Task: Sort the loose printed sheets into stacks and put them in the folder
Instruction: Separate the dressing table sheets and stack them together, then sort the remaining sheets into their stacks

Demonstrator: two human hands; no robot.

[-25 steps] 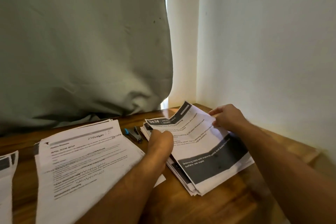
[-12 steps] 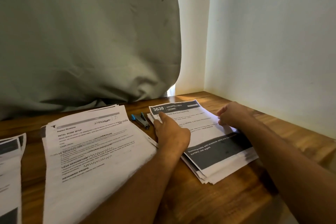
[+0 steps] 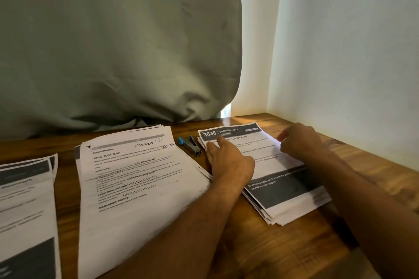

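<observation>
Three stacks of printed sheets lie on the wooden table [image 3: 272,253]. The right stack [image 3: 288,190] has a top page headed "3638 Dressing Table" with a dark band near its bottom. My left hand [image 3: 229,161] lies flat on that stack's left side, fingers pointing at the header. My right hand [image 3: 299,140] rests on the stack's right edge with its fingers curled down onto the paper. A larger middle stack [image 3: 136,183] shows a text page headed "Replace Shoelaces". A third stack [image 3: 25,210] is cut off at the left edge. No folder is in view.
A small stapler [image 3: 190,145] with a blue end lies between the middle and right stacks. A grey-green curtain [image 3: 113,47] hangs down to the table's back edge. A white wall [image 3: 351,52] borders the table on the right.
The top sheet, lifted and tilted a second ago, now lies flat and square on the right stack. Both hands came down onto it. The camera view shifted slightly.
</observation>
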